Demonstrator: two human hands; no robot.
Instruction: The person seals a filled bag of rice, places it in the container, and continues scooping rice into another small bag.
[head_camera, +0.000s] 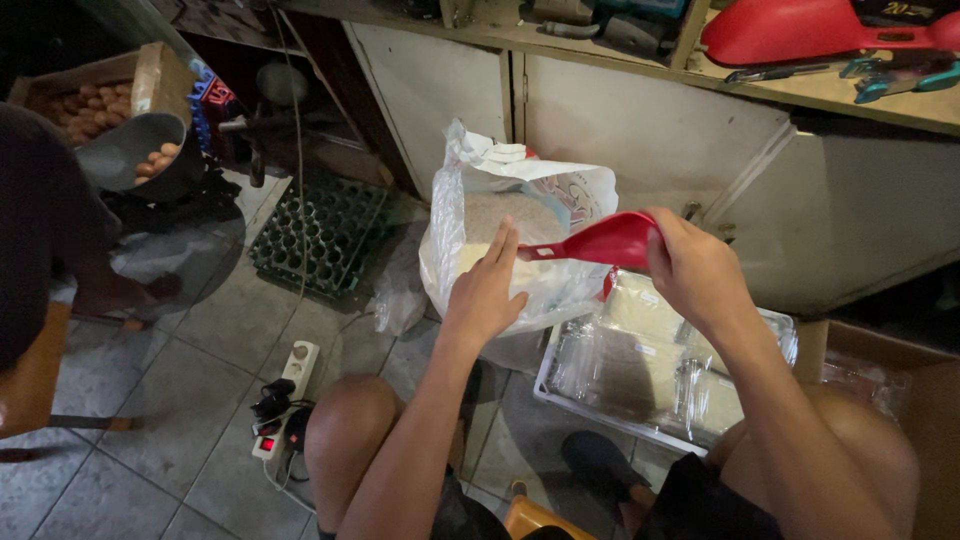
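Nearest the camera, bare knees (350, 420) are seen at 6 o'clock, above a tiled floor (200, 400). A power strip (285, 395) lies on the floor at 8 o'clock. A white tray (640, 375) of clear filled bags is set on the floor at 4 o'clock, with a cardboard box (900, 380) just beside it at 3 o'clock. The left hand (485, 290) is held flat, its fingers (503, 245) pressed together and laid against the near rim of a rice sack (510, 240). The right hand (695, 270) is closed around the bowl end of a red scoop (600, 242); the scoop's handle is pointed at 9 o'clock, over the sack's open mouth. The sack stands on the floor at the middle of the view. Farther off, an egg tray (320, 235) lies at 10 o'clock, and a metal bowl (130, 155) with eggs is seen at 9 o'clock, beside another person's sleeve (40, 220). A cabinet (650, 130) stands at 12 o'clock.
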